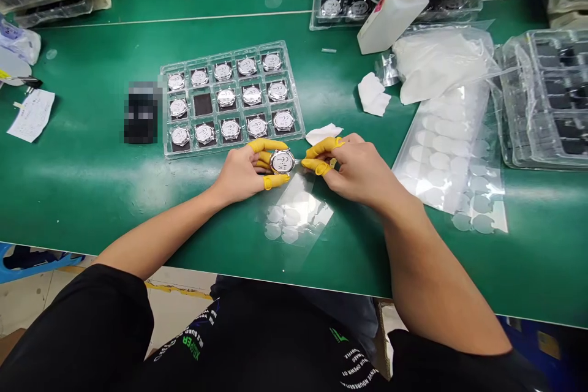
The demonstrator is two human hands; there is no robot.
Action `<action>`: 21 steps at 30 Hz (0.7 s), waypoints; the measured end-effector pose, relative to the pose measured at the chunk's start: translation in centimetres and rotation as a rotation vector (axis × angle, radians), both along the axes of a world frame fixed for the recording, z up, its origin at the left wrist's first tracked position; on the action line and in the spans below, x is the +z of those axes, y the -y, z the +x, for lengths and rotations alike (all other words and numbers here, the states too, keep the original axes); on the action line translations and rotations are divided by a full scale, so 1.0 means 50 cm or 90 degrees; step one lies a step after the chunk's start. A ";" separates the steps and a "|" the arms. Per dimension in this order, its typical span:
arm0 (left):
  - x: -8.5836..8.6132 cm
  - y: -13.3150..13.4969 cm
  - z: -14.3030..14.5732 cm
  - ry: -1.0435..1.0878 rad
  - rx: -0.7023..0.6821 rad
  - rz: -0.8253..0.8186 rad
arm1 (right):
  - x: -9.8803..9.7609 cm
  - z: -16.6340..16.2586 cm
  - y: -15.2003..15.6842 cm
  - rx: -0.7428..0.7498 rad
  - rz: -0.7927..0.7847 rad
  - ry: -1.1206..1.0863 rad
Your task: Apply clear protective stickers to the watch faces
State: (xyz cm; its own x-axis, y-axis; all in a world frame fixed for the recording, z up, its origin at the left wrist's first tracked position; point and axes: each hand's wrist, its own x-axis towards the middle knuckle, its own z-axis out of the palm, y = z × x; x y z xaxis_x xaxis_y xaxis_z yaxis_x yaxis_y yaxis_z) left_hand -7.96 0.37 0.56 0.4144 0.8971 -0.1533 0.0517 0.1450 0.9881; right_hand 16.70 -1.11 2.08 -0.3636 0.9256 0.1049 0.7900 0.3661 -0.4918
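Observation:
My left hand (245, 171), with yellow finger cots, grips a round silver watch case (282, 162) just above the green table. My right hand (353, 166), also in yellow cots, pinches at the case's right edge; whether it holds anything itself I cannot make out. Under the hands lies a clear sheet of round film stickers (294, 214). Behind them sits a clear plastic tray (301, 111) holding several watch cases in its pockets, with one pocket empty.
A long sheet of round stickers (452, 153) lies to the right, beside stacked clear trays (546, 98). A white squeeze bottle (397, 9), white wipes (373, 95), bagged cloths (436, 61) and more trays stand at the back. A paper slip (31, 114) lies far left.

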 end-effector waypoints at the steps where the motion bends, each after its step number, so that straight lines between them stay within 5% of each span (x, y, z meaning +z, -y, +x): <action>1: 0.001 -0.001 0.000 -0.001 0.002 -0.010 | -0.001 0.001 0.001 0.009 0.022 -0.007; 5: 0.007 -0.009 0.001 -0.020 0.026 -0.043 | 0.017 -0.001 0.006 0.045 0.109 -0.135; 7: 0.009 -0.011 0.000 -0.034 0.036 -0.042 | 0.030 -0.010 0.010 0.042 0.090 -0.359; 10: 0.009 -0.011 0.000 -0.046 0.030 -0.031 | 0.036 -0.037 0.016 -0.088 0.003 -0.650; 14: 0.008 -0.008 -0.001 -0.054 0.016 -0.016 | 0.017 -0.081 0.024 -0.246 -0.158 -0.614; 17: 0.008 -0.007 -0.001 -0.055 0.009 -0.001 | 0.005 -0.101 0.030 -0.269 -0.272 -0.575; 21: 0.007 -0.006 -0.001 -0.053 -0.001 0.012 | 0.004 -0.110 0.035 -0.280 -0.293 -0.537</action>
State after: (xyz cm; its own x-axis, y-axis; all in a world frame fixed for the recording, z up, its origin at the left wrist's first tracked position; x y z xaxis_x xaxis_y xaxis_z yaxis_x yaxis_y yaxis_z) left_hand -8.02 0.67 0.90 0.4026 0.8994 -0.1703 0.1337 0.1263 0.9829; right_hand 11.21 -2.88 2.26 0.0404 0.9729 -0.2278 0.1450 -0.2313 -0.9620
